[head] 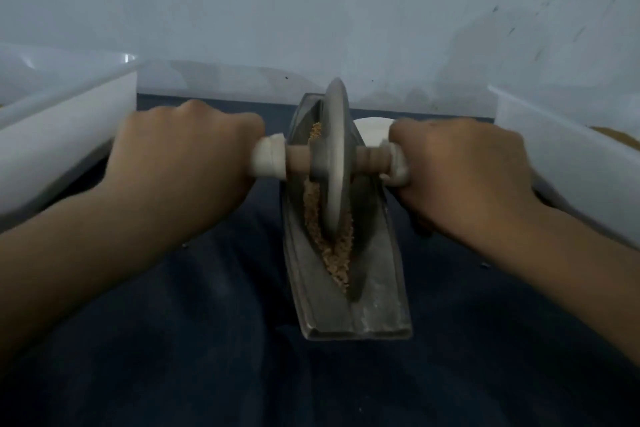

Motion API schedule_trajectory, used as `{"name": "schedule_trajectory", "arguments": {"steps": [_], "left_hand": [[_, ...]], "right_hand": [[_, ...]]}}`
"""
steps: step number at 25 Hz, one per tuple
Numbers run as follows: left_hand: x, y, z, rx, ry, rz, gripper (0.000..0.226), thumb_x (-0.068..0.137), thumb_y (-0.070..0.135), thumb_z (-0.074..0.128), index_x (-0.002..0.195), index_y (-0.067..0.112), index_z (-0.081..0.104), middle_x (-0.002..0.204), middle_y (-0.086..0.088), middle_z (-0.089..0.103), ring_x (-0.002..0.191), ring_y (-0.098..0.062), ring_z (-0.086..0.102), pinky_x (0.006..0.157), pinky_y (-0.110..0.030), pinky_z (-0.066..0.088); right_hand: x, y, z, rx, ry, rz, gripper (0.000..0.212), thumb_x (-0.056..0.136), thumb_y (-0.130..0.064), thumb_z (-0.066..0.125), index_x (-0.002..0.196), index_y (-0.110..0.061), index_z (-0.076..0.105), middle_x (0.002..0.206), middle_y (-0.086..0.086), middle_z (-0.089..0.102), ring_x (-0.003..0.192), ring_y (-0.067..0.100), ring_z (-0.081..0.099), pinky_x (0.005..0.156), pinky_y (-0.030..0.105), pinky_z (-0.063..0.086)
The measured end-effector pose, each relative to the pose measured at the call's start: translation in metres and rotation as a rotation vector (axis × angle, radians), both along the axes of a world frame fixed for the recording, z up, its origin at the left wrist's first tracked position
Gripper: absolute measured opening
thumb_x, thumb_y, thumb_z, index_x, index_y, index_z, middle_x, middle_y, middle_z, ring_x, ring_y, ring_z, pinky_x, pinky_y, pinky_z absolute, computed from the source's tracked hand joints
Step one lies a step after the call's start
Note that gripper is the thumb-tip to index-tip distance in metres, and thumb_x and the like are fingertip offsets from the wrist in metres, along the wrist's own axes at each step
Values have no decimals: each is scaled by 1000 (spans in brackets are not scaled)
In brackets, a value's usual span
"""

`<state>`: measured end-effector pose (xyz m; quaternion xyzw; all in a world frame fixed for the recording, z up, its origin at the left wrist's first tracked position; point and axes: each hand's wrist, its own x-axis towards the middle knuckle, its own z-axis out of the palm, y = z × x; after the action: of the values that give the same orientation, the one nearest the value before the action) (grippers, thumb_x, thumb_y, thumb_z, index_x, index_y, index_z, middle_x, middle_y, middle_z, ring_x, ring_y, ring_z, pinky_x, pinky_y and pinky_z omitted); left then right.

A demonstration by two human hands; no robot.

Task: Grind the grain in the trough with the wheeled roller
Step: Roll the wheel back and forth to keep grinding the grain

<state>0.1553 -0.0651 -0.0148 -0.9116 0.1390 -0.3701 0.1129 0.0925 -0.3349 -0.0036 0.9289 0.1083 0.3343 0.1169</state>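
Note:
A long grey metal trough (377,308) lies lengthwise on a dark blue cloth, its near end toward me. Tan crushed grain (337,262) fills the groove along its middle. The wheeled roller (335,163), a grey disc on a wooden axle with pale wrapped handle ends, stands upright in the groove at the trough's far half. My left hand (180,156) is closed around the left handle. My right hand (460,166) is closed around the right handle. Grain shows in front of and behind the disc.
A translucent white plastic bin (59,121) sits close on the left and another bin (568,156) on the right, holding something tan. A small white dish (372,130) lies behind the trough. A pale wall rises just beyond. A few stray grains lie on the cloth.

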Motion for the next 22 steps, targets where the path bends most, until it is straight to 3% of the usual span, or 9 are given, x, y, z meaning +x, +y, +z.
{"name": "schedule_trajectory", "arguments": {"steps": [2,5,8,11,14,18,20,22], "left_hand": [[10,-12,3,-11,-48,-10,27,74,21,70,68,27,44,52,2,41,45,-17,27,49,-18,13],[34,-32,17,67,-112,-7,24,78,7,65,73,20,46,57,-3,43,50,-20,32,49,-23,12],[29,-34,21,71,-46,-5,20,80,11,65,77,21,48,61,-3,42,53,-23,37,49,-26,15],[-7,-15,17,-64,237,-59,11,85,32,59,80,30,50,73,1,52,69,-33,60,55,-34,40],[-51,4,31,-102,533,-54,9,73,44,54,81,40,54,73,11,56,73,-21,63,65,-35,54],[-88,17,40,6,310,-93,19,65,52,34,72,42,49,55,13,43,50,-11,50,47,-25,38],[-84,15,39,41,206,-103,14,68,50,47,68,36,47,52,12,40,42,-17,45,44,-22,31],[-68,6,28,67,122,-81,27,69,39,69,65,29,44,49,7,40,38,-20,32,47,-18,18]], "right_hand": [[42,3,-8,54,-26,-44,26,80,-38,68,78,-24,46,60,-6,39,57,25,44,48,25,18],[83,-1,-20,195,-17,-67,19,89,-40,60,83,-25,50,66,-4,45,64,26,48,49,27,19],[76,-6,-23,188,-44,16,19,88,-35,61,82,-23,48,66,-4,46,61,26,48,49,27,20],[39,-2,-2,25,-24,57,22,81,-33,69,81,-24,49,64,-4,50,58,26,51,46,24,20],[-8,3,16,-67,39,36,27,72,-33,69,74,-27,43,58,-9,40,52,24,49,44,24,20],[-49,-5,22,9,21,160,21,65,-26,68,72,-22,49,57,-6,48,45,25,47,42,29,37],[-49,-8,15,28,0,197,20,65,-26,69,73,-19,52,59,-3,50,45,27,47,41,30,38],[-32,-8,2,46,-2,160,26,67,-27,72,72,-20,48,59,-4,48,46,28,47,42,26,33]]}}
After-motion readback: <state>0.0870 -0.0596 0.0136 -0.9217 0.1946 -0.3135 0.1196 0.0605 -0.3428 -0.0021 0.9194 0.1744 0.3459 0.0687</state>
